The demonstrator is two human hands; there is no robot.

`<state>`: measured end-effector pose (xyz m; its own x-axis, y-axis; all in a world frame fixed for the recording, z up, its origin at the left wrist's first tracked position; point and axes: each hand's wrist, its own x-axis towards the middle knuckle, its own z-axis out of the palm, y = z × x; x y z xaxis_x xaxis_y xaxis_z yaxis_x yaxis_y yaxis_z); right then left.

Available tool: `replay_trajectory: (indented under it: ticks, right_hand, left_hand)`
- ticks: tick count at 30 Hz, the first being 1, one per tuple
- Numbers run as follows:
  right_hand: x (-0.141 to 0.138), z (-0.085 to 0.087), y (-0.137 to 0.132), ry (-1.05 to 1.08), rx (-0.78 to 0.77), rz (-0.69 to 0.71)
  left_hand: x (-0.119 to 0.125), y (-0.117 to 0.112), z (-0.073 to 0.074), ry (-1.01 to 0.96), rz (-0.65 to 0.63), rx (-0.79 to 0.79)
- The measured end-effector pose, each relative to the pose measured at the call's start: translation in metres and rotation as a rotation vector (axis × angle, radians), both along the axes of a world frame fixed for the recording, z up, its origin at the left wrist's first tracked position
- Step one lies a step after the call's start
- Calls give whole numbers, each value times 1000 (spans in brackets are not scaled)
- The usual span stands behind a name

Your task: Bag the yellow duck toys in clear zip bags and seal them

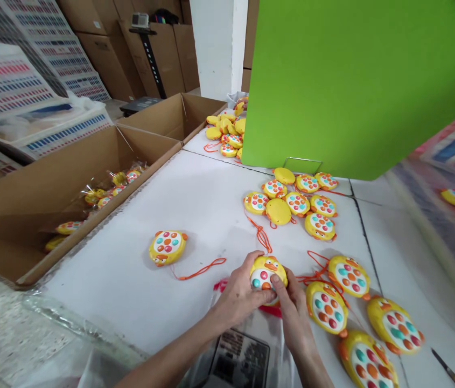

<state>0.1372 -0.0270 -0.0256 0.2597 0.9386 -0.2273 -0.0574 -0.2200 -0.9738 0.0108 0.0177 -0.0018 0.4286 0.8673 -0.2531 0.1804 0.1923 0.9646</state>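
Both my hands grip one yellow duck-shaped toy (265, 269) with coloured round buttons, low in the middle of the white table (195, 194). My left hand (240, 291) wraps its left side, fingers curled. My right hand (292, 304) presses its right side, thumb on the face. Under the toy lies a clear plastic bag (239, 350) with a printed label and a red strip. Another such toy (167, 247) with an orange cord (201, 269) lies alone to the left.
Several more toys lie to the right (348, 276), in a cluster farther back (295, 202) and in a far pile (227, 132). An open cardboard box (29, 205) at left holds bagged toys. A green panel (356, 81) covers the upper right.
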Motion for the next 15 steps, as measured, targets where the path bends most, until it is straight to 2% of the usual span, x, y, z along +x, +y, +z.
replay_trajectory:
  ticks: [6, 10, 12, 15]
  right_hand:
    - [-5, 7, 4, -8, -30, -26]
    - [0, 2, 11, -89, -25, -45]
    - [16, -4, 16, -198, -10, -2]
    - [51, -11, 25, -561, 2, 41]
  left_hand:
    - [0, 0, 0, 16, -40, -2]
    - [1, 1, -4, -65, -50, -56]
    - [-2, 3, -11, -81, -24, -53]
    - [-10, 8, -23, -44, 93, 7]
